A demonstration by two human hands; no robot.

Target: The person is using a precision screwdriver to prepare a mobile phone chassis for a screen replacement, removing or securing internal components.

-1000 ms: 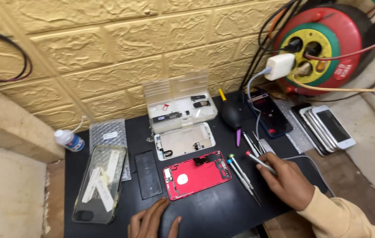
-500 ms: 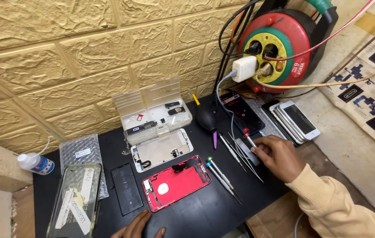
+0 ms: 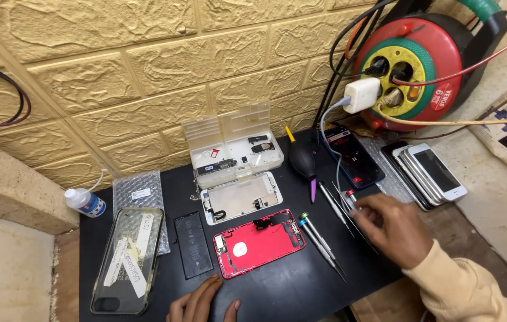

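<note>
My right hand rests over a row of thin screwdrivers and tweezers on the right of the black mat, fingertips touching a small tool with a red tip; whether it grips it I cannot tell. My left hand lies flat on the mat's front edge, fingers apart, holding nothing. Just beyond it sits an opened red phone housing, with a white phone frame behind it and a black battery to its left. Two more screwdrivers lie right of the red housing.
A clear parts box stands open against the yellow brick wall. A black air blower, a charging phone, a stack of phones and a red cable reel are at right. A clear phone case, bubble wrap and small bottle lie left.
The view has swung left and down a little, so the mat sits more central. My right hand has stayed over the tools at right; my left hand shows more at the bottom edge.
</note>
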